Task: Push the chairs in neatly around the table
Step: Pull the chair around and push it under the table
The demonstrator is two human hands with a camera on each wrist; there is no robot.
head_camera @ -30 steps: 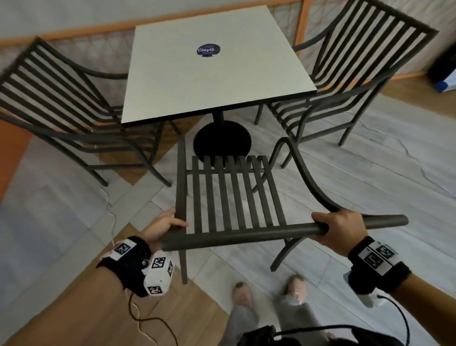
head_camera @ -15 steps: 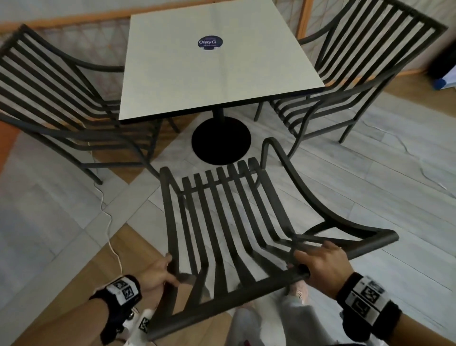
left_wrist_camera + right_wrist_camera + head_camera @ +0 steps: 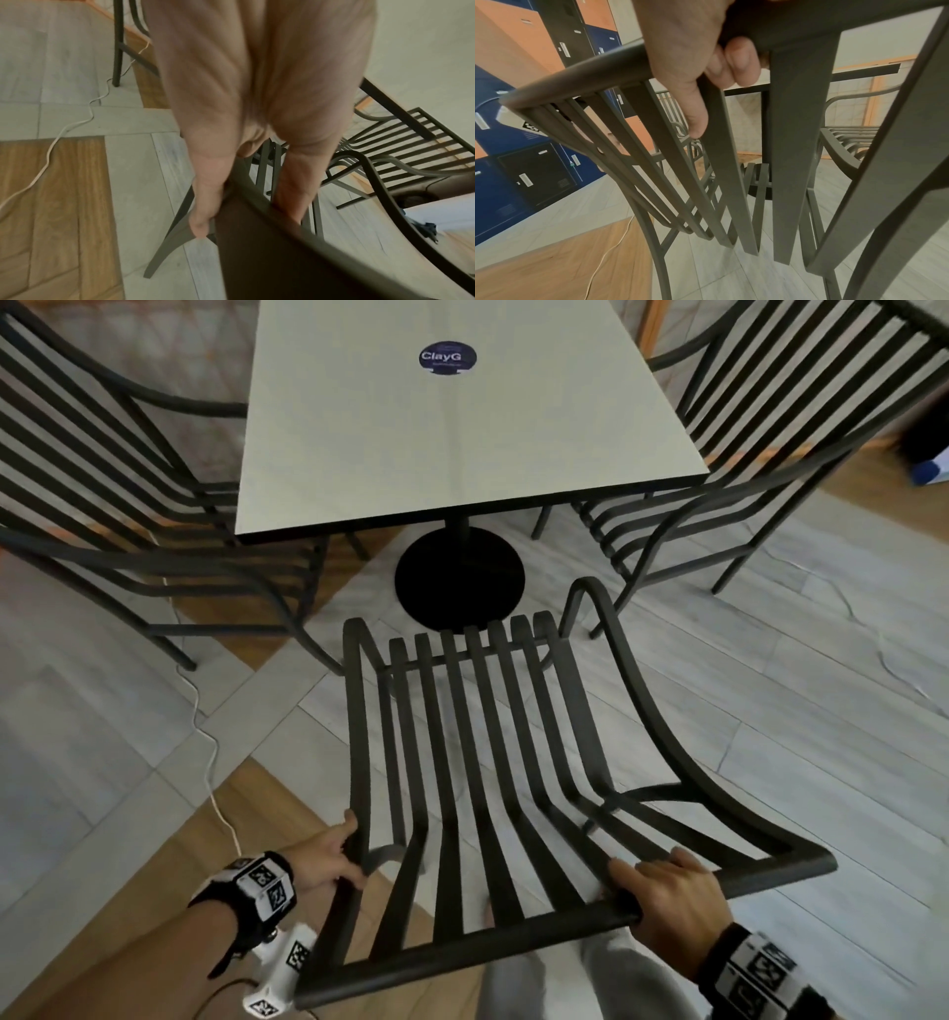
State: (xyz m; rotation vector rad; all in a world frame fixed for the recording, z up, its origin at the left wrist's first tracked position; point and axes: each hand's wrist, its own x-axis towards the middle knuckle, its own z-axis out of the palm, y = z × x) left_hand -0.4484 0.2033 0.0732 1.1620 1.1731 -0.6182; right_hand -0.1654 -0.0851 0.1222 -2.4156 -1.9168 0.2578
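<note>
A dark slatted metal chair (image 3: 462, 762) stands right in front of me, its seat front close to the table's black round base (image 3: 459, 577). The white square table (image 3: 462, 428) is just beyond. My right hand (image 3: 667, 891) is curled round the chair's top rail (image 3: 513, 942); the right wrist view shows the hand (image 3: 713, 71) wrapped over that rail, thumb down a slat. My left hand (image 3: 328, 855) grips the left side of the back frame, and in the left wrist view this hand (image 3: 244, 217) has thumb and fingers on either side of it.
Two matching chairs flank the table, one on the left (image 3: 128, 505) and one on the right (image 3: 770, 428). A white cable (image 3: 205, 747) trails over the floor at left. My legs (image 3: 565, 978) are behind the chair back. Lockers (image 3: 526, 142) stand further off.
The table has come closer in view and the chair back now shows steeply from above. My left hand has shifted from the rail's left end to the side frame. My right hand keeps its hold.
</note>
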